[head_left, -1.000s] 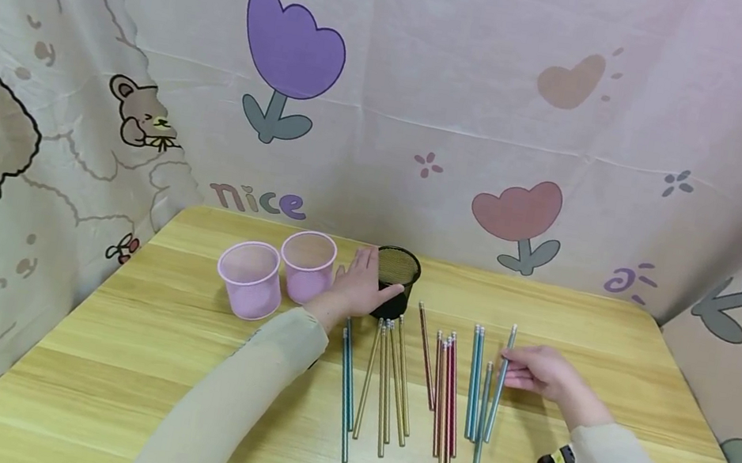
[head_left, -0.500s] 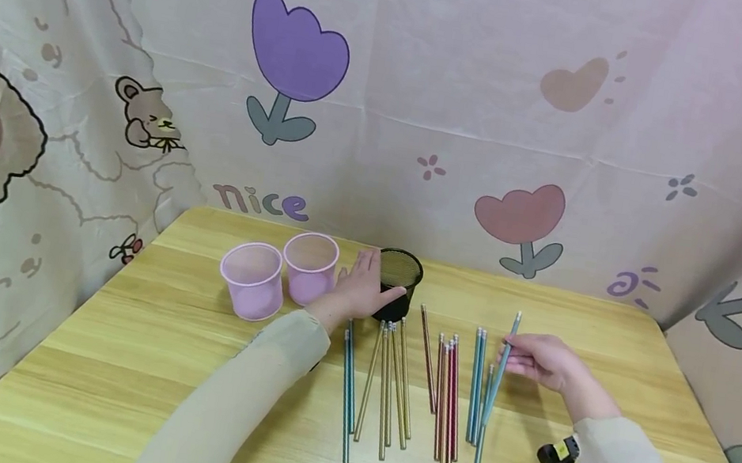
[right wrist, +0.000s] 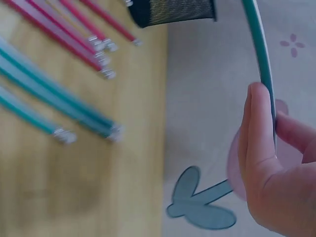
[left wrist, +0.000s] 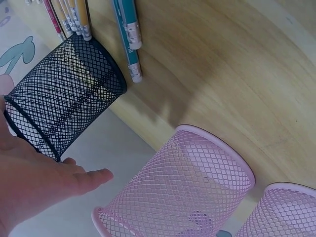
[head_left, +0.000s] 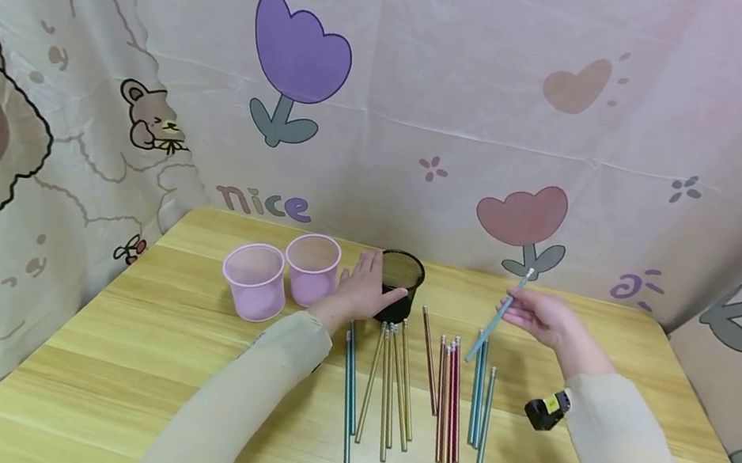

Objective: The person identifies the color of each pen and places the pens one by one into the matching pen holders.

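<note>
My right hand (head_left: 541, 317) pinches a light blue pencil (head_left: 496, 322) near its eraser end. The pencil is raised and tilted, its lower end down to the left. In the right wrist view the pencil (right wrist: 259, 49) runs between thumb and fingers. My left hand (head_left: 362, 290) rests against the left side of a black mesh pencil cup (head_left: 401, 300), fingers extended and thumb across its front. In the left wrist view that cup (left wrist: 69, 94) stands by the hand; some fingers are out of view. Blue pencils (head_left: 478, 392) and red pencils (head_left: 449, 403) lie below the right hand.
Two pink mesh cups (head_left: 255, 286) stand left of the black one. Gold pencils (head_left: 390, 394) and two blue pencils (head_left: 349, 396) lie in front of it. A small black device (head_left: 546, 410) is at my right wrist. A printed curtain hangs behind the table.
My right hand has lifted the light blue pencil up and away from the other blue ones, tilting it further. The left hand has stayed at the black cup.
</note>
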Demonstrator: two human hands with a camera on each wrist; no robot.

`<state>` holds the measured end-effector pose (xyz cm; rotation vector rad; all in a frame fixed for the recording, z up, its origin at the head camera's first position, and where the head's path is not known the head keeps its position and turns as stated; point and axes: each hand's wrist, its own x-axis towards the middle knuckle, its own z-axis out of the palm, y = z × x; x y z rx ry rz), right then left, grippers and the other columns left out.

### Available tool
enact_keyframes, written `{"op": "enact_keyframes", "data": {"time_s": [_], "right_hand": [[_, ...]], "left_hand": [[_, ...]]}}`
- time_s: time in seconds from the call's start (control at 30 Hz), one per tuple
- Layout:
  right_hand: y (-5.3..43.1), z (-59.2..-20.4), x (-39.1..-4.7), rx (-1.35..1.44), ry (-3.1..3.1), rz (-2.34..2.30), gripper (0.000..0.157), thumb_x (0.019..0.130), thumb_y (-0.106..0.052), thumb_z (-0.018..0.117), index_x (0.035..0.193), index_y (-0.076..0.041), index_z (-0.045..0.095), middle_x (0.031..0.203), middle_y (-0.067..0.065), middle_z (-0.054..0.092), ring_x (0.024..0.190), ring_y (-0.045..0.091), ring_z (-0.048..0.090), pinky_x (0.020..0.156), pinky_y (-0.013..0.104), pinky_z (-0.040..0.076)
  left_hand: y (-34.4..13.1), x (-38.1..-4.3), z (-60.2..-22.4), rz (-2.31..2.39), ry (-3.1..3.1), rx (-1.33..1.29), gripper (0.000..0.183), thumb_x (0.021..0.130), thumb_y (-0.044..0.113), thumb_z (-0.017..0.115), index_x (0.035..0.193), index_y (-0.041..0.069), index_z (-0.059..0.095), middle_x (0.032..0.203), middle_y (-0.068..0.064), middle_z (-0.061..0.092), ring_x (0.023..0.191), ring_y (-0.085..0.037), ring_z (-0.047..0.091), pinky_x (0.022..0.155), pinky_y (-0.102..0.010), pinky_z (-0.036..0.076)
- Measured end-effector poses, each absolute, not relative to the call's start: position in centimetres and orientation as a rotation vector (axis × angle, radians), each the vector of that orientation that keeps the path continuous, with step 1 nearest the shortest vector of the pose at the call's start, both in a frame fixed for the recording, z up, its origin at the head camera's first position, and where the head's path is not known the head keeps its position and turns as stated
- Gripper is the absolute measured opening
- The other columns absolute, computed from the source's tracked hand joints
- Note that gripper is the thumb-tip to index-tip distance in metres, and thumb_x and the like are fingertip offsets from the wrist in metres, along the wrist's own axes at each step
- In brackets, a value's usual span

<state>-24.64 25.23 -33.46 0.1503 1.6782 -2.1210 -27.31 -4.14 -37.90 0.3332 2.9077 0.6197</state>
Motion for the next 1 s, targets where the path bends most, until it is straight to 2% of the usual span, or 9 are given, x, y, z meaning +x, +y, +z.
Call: {"op": "enact_keyframes", "data": {"time_s": [0.2, 0.5, 0.67, 0.87, 1.0], "right_hand": [[22.8, -31.5, -25.7, 0.262, 1.696, -2.336, 0.035, 0.098, -0.005, 0.040, 0.071, -0.008, 0.062, 0.066, 0.003, 0.066, 0.066, 0.010, 0.067, 0.068, 0.020, 0.057], [18.4, -30.5, -27.4, 0.545, 1.743, -2.679, 0.011, 0.094, -0.007, 0.051, 0.085, -0.002, 0.051, 0.063, 0.002, 0.061, 0.056, 0.009, 0.063, 0.062, 0.020, 0.057], [16.4, -31.1, -28.8, 0.636, 1.804, -2.770, 0.011, 0.093, -0.006, 0.055, 0.082, -0.004, 0.052, 0.063, 0.001, 0.060, 0.054, 0.008, 0.062, 0.059, 0.019, 0.057], [14.6, -32.1, -29.5, 0.618, 1.888, -2.754, 0.014, 0.091, -0.003, 0.056, 0.078, -0.006, 0.053, 0.056, -0.004, 0.060, 0.051, 0.006, 0.061, 0.058, 0.018, 0.056], [14.0, -32.8, -29.7, 0.611, 1.926, -2.698, 0.011, 0.091, -0.003, 0.056, 0.081, -0.006, 0.055, 0.058, -0.005, 0.060, 0.053, 0.006, 0.061, 0.059, 0.017, 0.056]], "left_hand": [[-4.2, -27.4, -38.2, 0.617, 2.913, 0.330, 0.092, 0.091, 0.063, 0.037, 0.150, 0.004, -0.001, 0.158, -0.013, 0.002, 0.146, -0.028, 0.002, 0.117, -0.054, 0.013], [-4.1, -27.5, -38.2, 0.610, 2.926, 0.329, 0.091, 0.091, 0.062, 0.038, 0.150, 0.004, 0.000, 0.158, -0.014, 0.005, 0.147, -0.028, 0.004, 0.117, -0.054, 0.014], [-4.1, -27.6, -38.3, 0.619, 2.931, 0.329, 0.091, 0.091, 0.062, 0.039, 0.150, 0.004, 0.000, 0.158, -0.014, 0.005, 0.147, -0.028, 0.005, 0.117, -0.054, 0.015], [-4.1, -27.5, -38.3, 0.607, 2.926, 0.334, 0.092, 0.091, 0.063, 0.038, 0.150, 0.004, -0.001, 0.158, -0.014, 0.005, 0.147, -0.028, 0.005, 0.117, -0.054, 0.015], [-4.1, -27.5, -38.2, 0.607, 2.930, 0.335, 0.091, 0.091, 0.063, 0.037, 0.150, 0.003, 0.001, 0.158, -0.013, 0.006, 0.146, -0.028, 0.006, 0.117, -0.054, 0.016]]}}
